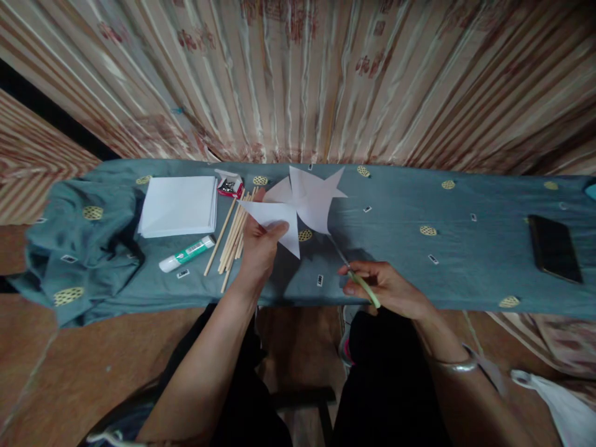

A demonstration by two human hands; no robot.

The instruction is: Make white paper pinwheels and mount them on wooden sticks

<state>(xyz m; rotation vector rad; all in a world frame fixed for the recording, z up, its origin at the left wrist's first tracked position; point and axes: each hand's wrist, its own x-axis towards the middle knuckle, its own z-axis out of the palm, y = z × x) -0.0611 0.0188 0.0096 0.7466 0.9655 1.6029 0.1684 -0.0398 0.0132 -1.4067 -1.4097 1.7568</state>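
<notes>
My left hand (pixel 261 239) grips a white sheet of paper (pixel 311 195) cut into pointed flaps, thumb on top and fingers underneath. The paper is held over the cloth, its flaps spreading up and to the right. In my right hand (pixel 388 285) is a pair of scissors (pixel 363 287) with a light green handle. Their thin blades point up and left, the tip at the lower edge of the paper's right flap. Whether the blades touch the paper I cannot tell.
A green patterned cloth (pixel 395 211) covers the long table. To the left lie a stack of white paper (pixel 179 206), a glue stick (pixel 187 253), several wooden sticks (pixel 235 239) and a small red box (pixel 230 185) of metal pins. A black phone (pixel 554 248) lies far right. Curtains (pixel 298 81) hang behind.
</notes>
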